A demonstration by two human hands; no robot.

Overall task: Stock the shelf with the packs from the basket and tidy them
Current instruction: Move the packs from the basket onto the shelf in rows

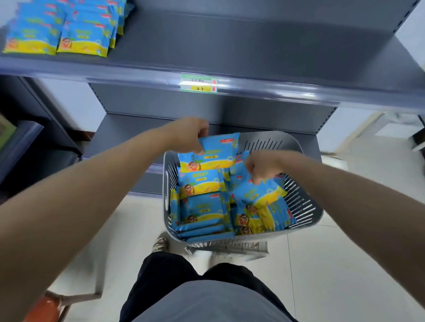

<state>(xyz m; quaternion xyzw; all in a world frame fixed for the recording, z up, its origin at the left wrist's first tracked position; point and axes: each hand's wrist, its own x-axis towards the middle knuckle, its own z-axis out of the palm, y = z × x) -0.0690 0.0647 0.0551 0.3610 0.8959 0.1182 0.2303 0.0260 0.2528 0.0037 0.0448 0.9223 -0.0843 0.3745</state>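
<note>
Below, grey basket (pixel 303 206) full of blue-yellow packs (pixel 201 208).

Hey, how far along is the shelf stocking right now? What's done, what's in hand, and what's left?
Done: a small batch of packs lies at the upper shelf's left end. In hand: the left grip holds one pack at the basket's far end, and the right grip pinches another pack. Left: the basket looks mostly full and most of that shelf is bare, so it looks early.
</note>
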